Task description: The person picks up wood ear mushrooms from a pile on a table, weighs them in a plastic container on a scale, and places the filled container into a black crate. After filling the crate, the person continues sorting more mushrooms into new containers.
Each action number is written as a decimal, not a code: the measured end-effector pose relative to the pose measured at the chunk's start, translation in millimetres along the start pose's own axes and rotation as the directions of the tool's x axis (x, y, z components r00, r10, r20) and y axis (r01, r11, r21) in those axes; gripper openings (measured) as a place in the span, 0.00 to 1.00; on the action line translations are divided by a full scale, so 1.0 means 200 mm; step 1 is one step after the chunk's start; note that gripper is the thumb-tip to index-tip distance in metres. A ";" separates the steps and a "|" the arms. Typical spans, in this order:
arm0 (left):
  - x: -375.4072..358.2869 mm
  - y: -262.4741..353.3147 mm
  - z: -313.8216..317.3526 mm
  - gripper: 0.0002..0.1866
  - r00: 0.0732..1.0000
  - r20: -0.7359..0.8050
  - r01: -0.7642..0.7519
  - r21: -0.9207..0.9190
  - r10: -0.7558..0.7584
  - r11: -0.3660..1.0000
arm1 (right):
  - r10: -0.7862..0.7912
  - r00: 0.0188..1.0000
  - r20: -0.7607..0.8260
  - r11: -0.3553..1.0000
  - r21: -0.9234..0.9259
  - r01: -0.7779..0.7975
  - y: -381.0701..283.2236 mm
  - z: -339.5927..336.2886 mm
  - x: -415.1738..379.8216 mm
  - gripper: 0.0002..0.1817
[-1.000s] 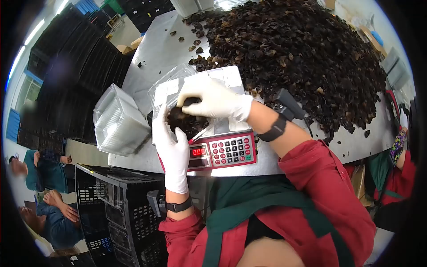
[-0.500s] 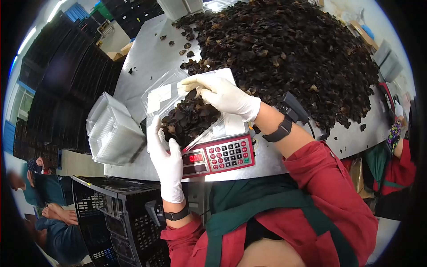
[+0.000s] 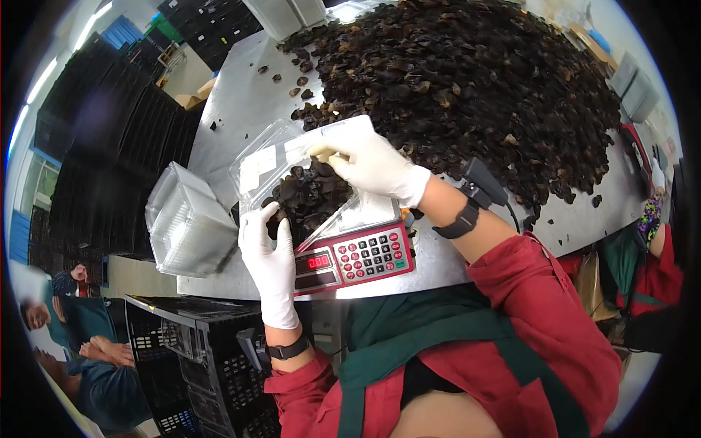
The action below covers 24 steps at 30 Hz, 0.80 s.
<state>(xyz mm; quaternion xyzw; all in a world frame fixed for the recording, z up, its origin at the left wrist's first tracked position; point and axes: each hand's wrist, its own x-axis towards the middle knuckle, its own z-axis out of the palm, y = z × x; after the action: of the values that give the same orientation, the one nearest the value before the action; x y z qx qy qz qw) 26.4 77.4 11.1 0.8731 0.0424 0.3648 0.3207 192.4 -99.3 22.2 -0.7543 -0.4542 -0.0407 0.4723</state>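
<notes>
A clear plastic clamshell box (image 3: 266, 191), filled with dark wood ear mushrooms (image 3: 312, 196), lies on a red-framed digital scale (image 3: 353, 257). Its lid seems folded back toward the far left. The scale's red display reads 0.00. At the box's near left end, my gloved left hand (image 3: 272, 259) has thumb and fingers round a few dark mushrooms. Across the far right side reaches my gloved right hand (image 3: 374, 166), its fingers curled down at the top of the mushrooms. What its fingertips grip is partly hidden.
A large heap of wood ear mushrooms (image 3: 467, 95) covers the far right of the metal table (image 3: 230, 95). Nested clear boxes (image 3: 188, 223) stand left of the scale. Black crates (image 3: 212, 365) sit below the table edge. Other people are at the left and a gloved hand (image 3: 650, 219) at right.
My left thumb and fingers have drawn closer around mushrooms at the box's end. My right fingers have curled further down toward the mushrooms. The view has shifted slightly.
</notes>
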 end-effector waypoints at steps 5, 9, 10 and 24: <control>-0.01 -0.01 -0.02 0.16 0.998 0.057 0.000 0.133 -0.008 0.991 | 0.207 0.954 -0.218 0.977 0.004 -0.211 0.02 -0.27 -0.36 0.17; 0.01 0.06 -0.04 0.20 0.996 0.091 -0.029 0.157 0.015 0.987 | 0.308 0.843 -0.441 0.870 -0.228 -0.437 0.11 -0.53 -0.88 0.17; 0.01 0.06 -0.03 0.22 0.994 0.109 -0.024 0.166 0.006 0.986 | 0.403 0.771 -0.494 0.807 -0.205 -0.554 0.11 -0.61 -1.02 0.17; -0.01 0.13 -0.02 0.27 0.991 0.127 -0.089 0.299 0.052 0.950 | 0.488 0.611 -0.623 0.501 -0.373 -0.781 0.11 -0.73 -1.70 0.37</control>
<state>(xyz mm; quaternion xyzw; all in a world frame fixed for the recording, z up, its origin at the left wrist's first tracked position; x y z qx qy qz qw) 18.1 58.1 28.0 0.9328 0.0479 0.3134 0.1711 63.3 -432.9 -79.3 -0.9476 0.0255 -0.1725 0.2676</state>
